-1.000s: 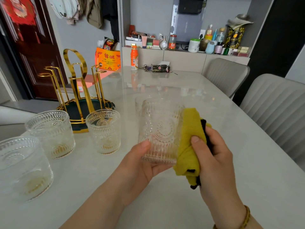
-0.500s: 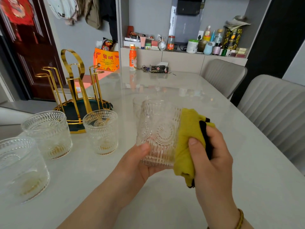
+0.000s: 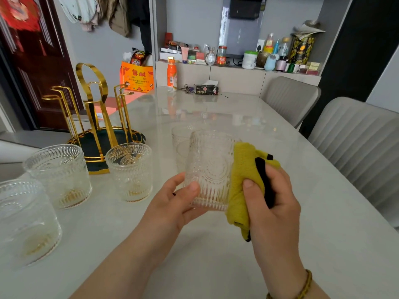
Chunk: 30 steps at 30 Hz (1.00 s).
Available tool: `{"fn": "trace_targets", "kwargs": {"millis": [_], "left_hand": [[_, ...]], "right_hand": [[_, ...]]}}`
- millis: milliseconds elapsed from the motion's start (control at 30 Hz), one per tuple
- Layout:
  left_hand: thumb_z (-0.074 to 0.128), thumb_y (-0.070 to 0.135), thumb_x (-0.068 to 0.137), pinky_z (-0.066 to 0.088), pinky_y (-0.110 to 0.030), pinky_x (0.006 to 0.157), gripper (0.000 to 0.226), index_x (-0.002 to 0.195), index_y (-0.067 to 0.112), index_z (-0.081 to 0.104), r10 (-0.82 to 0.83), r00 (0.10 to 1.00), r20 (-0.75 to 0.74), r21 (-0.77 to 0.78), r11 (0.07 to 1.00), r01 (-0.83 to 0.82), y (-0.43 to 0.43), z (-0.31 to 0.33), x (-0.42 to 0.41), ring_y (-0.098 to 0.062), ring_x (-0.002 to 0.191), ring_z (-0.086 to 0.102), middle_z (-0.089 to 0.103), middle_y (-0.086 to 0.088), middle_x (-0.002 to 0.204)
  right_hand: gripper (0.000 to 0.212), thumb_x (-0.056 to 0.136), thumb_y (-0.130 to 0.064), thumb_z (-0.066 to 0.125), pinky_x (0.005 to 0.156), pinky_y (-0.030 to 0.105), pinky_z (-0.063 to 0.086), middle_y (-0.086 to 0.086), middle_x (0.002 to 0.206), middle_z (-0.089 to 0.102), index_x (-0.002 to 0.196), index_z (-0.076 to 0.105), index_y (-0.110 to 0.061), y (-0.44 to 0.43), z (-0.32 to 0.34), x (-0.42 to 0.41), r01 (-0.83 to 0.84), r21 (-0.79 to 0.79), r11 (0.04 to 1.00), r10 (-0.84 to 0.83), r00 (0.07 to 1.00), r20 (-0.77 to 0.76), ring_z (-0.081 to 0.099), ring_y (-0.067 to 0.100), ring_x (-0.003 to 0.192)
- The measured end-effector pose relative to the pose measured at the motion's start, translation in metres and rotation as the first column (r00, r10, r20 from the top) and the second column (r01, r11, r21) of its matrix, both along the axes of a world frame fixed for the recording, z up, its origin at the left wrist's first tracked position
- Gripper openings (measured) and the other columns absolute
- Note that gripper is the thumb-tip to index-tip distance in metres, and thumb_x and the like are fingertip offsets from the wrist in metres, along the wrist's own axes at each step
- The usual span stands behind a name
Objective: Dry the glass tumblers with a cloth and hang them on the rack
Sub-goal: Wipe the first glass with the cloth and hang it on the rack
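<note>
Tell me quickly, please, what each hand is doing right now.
Left hand: holding the glass tumbler.
Right hand: gripping the yellow cloth against the tumbler's side.

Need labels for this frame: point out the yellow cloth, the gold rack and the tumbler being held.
yellow cloth [image 3: 241, 169]: head view, on its upper fold.
gold rack [image 3: 96, 165]: head view, dark front wall of its base.
held tumbler [image 3: 211, 169]: head view, middle of its embossed side.

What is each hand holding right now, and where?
Left hand grips the clear embossed glass tumbler near its base; right hand grips a bunched yellow cloth.
</note>
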State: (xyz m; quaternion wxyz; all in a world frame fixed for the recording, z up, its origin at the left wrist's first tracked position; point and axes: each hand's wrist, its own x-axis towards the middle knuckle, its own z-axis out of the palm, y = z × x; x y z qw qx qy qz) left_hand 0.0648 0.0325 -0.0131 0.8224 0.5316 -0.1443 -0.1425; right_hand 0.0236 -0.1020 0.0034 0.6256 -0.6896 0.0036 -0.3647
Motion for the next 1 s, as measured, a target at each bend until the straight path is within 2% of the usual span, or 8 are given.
{"fn": "trace_targets", "kwargs": {"millis": [100, 233, 400, 500, 667, 733, 867, 1000], "left_hand": [[0.071, 0.042, 0.055, 0.053, -0.037, 0.089, 0.073, 0.118, 0.011, 0.054, 0.024, 0.999, 0.044, 0.089, 0.996, -0.028, -0.002, -0.003, -0.002, -0.022, 0.098, 0.067, 0.069, -0.008, 0.109], [0.077, 0.066, 0.045, 0.052, -0.038, 0.09, 0.075, 0.111, 0.033, 0.062, -0.073, 0.98, 0.188, 0.15, 0.988, 0.045, -0.002, -0.001, -0.005, -0.019, 0.106, 0.064, 0.068, 0.001, 0.113], [0.083, 0.057, 0.037, 0.056, -0.033, 0.077, 0.085, 0.107, 0.014, 0.065, -0.117, 0.993, 0.022, -0.05, 0.992, 0.118, -0.002, 0.002, -0.005, -0.025, 0.099, 0.067, 0.07, -0.01, 0.108], [0.085, 0.046, 0.031, 0.058, -0.033, 0.073, 0.069, 0.092, 0.017, 0.073, -0.06, 0.995, -0.074, -0.126, 0.991, 0.051, -0.001, 0.002, 0.001, -0.027, 0.09, 0.069, 0.071, -0.012, 0.102], [0.066, 0.034, 0.052, 0.057, -0.027, 0.064, 0.043, 0.089, 0.011, 0.069, -0.032, 0.994, -0.103, -0.1, 0.995, 0.022, 0.001, 0.003, 0.004, -0.02, 0.074, 0.07, 0.072, -0.011, 0.087], [0.07, 0.036, 0.053, 0.057, -0.028, 0.069, 0.055, 0.101, 0.011, 0.064, -0.066, 0.995, -0.072, -0.027, 0.998, 0.064, -0.001, 0.002, 0.001, -0.019, 0.08, 0.07, 0.072, -0.008, 0.092], [0.084, 0.056, 0.033, 0.056, -0.027, 0.072, 0.101, 0.117, 0.008, 0.056, -0.127, 0.991, -0.045, -0.008, 0.992, 0.127, -0.005, -0.001, -0.004, -0.021, 0.092, 0.069, 0.071, -0.009, 0.105], [0.086, 0.054, 0.024, 0.058, -0.033, 0.073, 0.083, 0.095, 0.014, 0.072, -0.145, 0.981, -0.126, -0.15, 0.981, 0.126, -0.005, 0.0, -0.002, -0.025, 0.086, 0.07, 0.071, -0.014, 0.101]], "right_hand": [[0.024, 0.067, -0.032, 0.06, 0.076, -0.004, 0.036, -0.021, 0.113, 0.048, 0.088, 0.058, -0.043, 0.003, 0.0, -0.001, 0.003, -0.092, 0.996, 0.002, 0.999, 0.052, 0.047, -0.021, 0.099], [0.03, 0.07, -0.035, 0.051, 0.082, -0.001, 0.035, -0.034, 0.114, 0.046, 0.093, 0.055, -0.053, 0.006, -0.001, -0.005, -0.038, -0.247, 0.968, 0.065, 0.993, 0.099, 0.046, -0.016, 0.106], [0.022, 0.065, -0.034, 0.058, 0.076, 0.011, 0.047, -0.008, 0.11, 0.059, 0.086, 0.059, -0.042, -0.004, -0.002, 0.004, -0.123, -0.018, 0.992, 0.121, 0.99, -0.076, 0.058, -0.002, 0.092], [0.014, 0.064, -0.03, 0.055, 0.069, 0.014, 0.045, -0.007, 0.098, 0.061, 0.074, 0.062, -0.036, -0.005, -0.005, 0.008, -0.197, -0.093, 0.976, 0.176, 0.965, -0.195, 0.059, 0.0, 0.081], [0.029, 0.068, -0.025, 0.051, 0.082, 0.002, 0.037, -0.033, 0.111, 0.046, 0.092, 0.058, -0.04, 0.008, -0.003, -0.002, -0.143, -0.401, 0.905, 0.194, 0.977, 0.089, 0.05, -0.011, 0.104], [0.032, 0.071, -0.023, 0.051, 0.086, 0.002, 0.035, -0.035, 0.115, 0.041, 0.099, 0.057, -0.039, 0.004, -0.003, -0.002, -0.06, -0.458, 0.887, 0.148, 0.976, 0.159, 0.046, -0.013, 0.109], [0.024, 0.067, -0.036, 0.058, 0.084, 0.005, 0.041, -0.021, 0.116, 0.052, 0.088, 0.06, -0.047, -0.007, 0.001, 0.003, -0.028, -0.109, 0.994, 0.035, 0.997, 0.063, 0.051, -0.013, 0.102], [0.021, 0.064, -0.029, 0.057, 0.079, 0.019, 0.05, -0.005, 0.105, 0.062, 0.081, 0.06, -0.041, -0.009, -0.002, 0.007, -0.101, -0.055, 0.993, 0.096, 0.991, -0.094, 0.06, 0.007, 0.095]]}}
